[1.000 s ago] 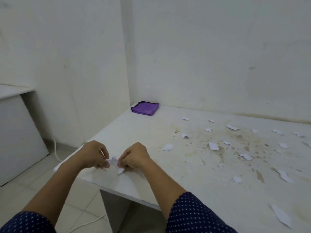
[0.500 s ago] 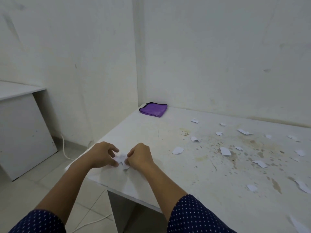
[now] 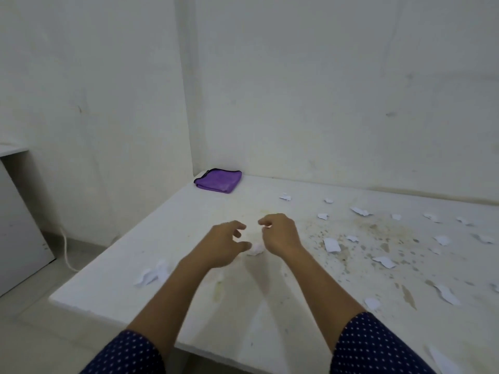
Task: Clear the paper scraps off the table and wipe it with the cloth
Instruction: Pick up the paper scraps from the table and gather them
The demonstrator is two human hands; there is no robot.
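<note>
Purple cloth showing a dark edging, white table showing brown and yellowish speckled stains, paper scraps showing plain white, sleeves showing navy with small white dots, walls looking off-white, cable looking white, floor looking pale grey

Light: a soft, even, rather dim wash is filling the room and giving the walls a grey-green cast.
Shadows: faint, soft-edged ones are lying on the table under both forearms.
Blur: motion is smearing the left hand, the right hand and the near paper scraps.
Distortion: the wide lens is bowing the wall corner and stretching the sleeves at the lower edge.
</note>
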